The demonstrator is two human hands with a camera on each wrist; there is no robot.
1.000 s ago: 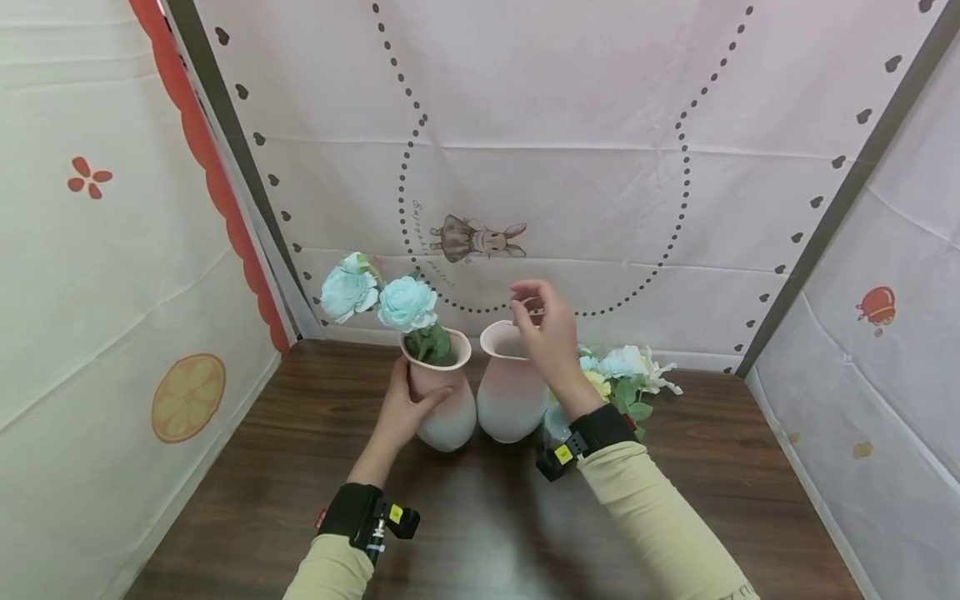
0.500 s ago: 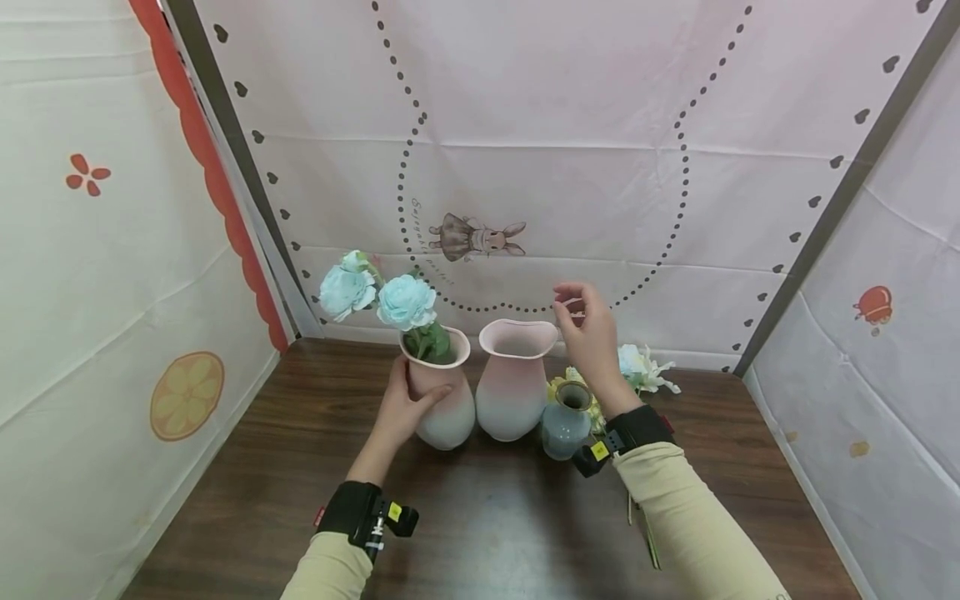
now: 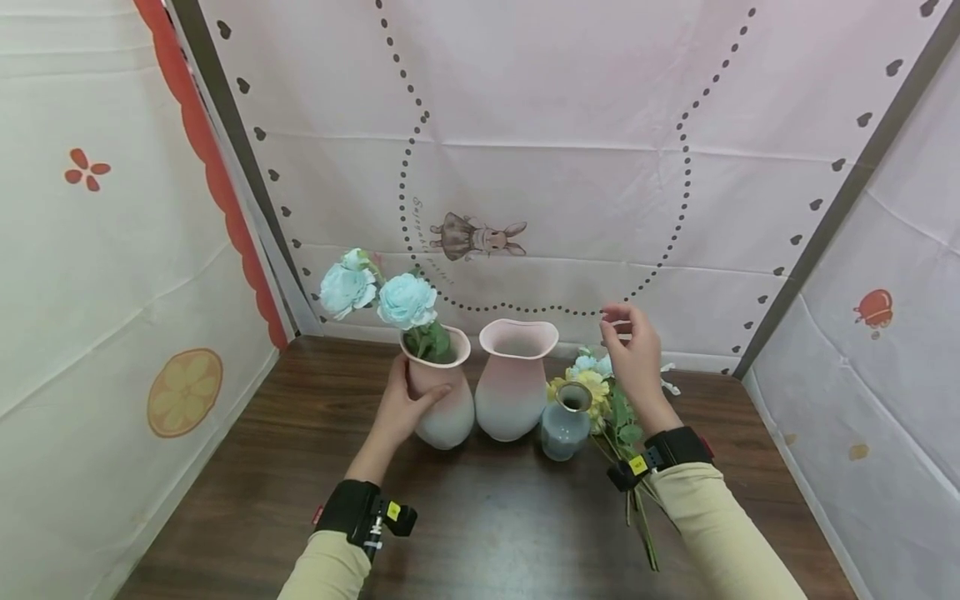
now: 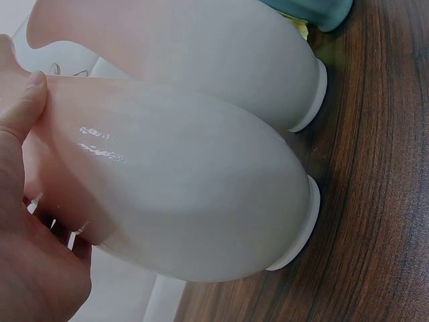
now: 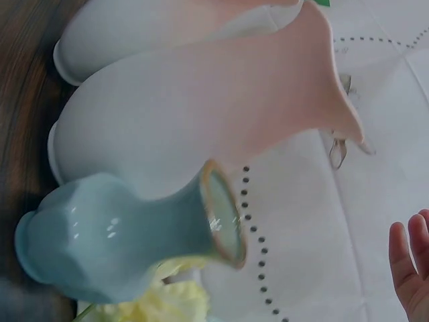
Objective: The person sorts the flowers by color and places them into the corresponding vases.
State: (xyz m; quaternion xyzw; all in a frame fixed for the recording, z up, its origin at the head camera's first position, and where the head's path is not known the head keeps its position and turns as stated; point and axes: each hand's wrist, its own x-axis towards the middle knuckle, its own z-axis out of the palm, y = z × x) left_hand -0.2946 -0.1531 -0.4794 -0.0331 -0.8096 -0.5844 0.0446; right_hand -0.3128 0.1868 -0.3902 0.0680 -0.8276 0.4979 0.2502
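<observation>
My left hand grips the neck of a pink-to-white vase, thumb across its front. Two light-blue flowers on green stems stand in that vase, leaning left. In the left wrist view, the thumb and curled fingers wrap round the vase, whose base is on the table. My right hand hovers with loosely bent fingers and holds nothing. Beneath it lie loose flowers, among them a yellow flower and leafy stems, partly hidden by the hand. Only the right fingertips show in the right wrist view.
A second pink-to-white vase stands close to the right of the held one. Beside it is a small blue-grey vase with a brown rim. Cloth panels enclose the dark wooden table at the back and sides.
My right hand has moved right, from over the second vase to above the loose flowers, uncovering the small blue-grey vase. My left hand and its vase have stayed in place.
</observation>
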